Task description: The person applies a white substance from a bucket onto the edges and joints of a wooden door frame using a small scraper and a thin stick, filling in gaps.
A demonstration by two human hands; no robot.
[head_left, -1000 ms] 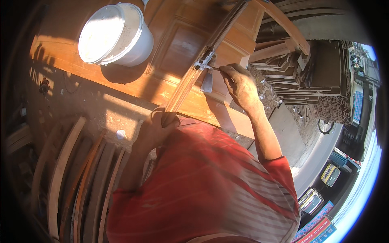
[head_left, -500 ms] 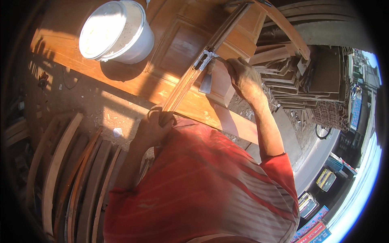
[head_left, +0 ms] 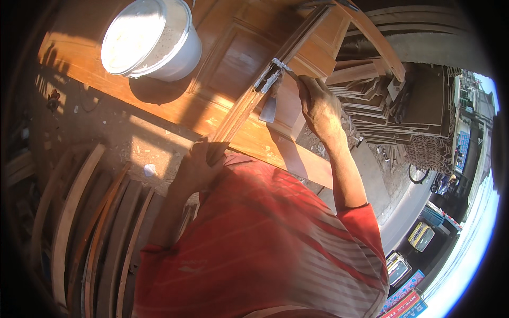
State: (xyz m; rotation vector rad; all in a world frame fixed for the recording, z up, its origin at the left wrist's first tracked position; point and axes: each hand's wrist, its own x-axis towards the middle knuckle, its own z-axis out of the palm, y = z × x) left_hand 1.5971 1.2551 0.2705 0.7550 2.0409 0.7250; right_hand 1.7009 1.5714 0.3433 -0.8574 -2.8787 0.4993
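My left hand [head_left: 199, 164] is closed around the near end of a long grooved wooden piece [head_left: 236, 117], which slants away from me over a panelled wooden door [head_left: 249, 139]. White putty [head_left: 269, 82] is smeared on the piece about halfway along. My right hand [head_left: 319, 106] grips a putty knife [head_left: 289, 70], its blade touching the piece at the far end of the putty; the fingers hide most of its handle. Just below the putty, a second broad metal blade [head_left: 268, 109] shows, its handle partly hidden behind the piece.
A white bucket with its lid askew [head_left: 177, 55] stands on the door at upper left. Curved wooden pieces [head_left: 77, 212] are stacked at lower left. Thin boards [head_left: 419, 100] are piled at right, near a road [head_left: 400, 225] with vehicles.
The putty knife has moved slightly up and away along the wooden piece, and the putty now stretches further. My right hand has shifted a little; my left hand keeps its hold.
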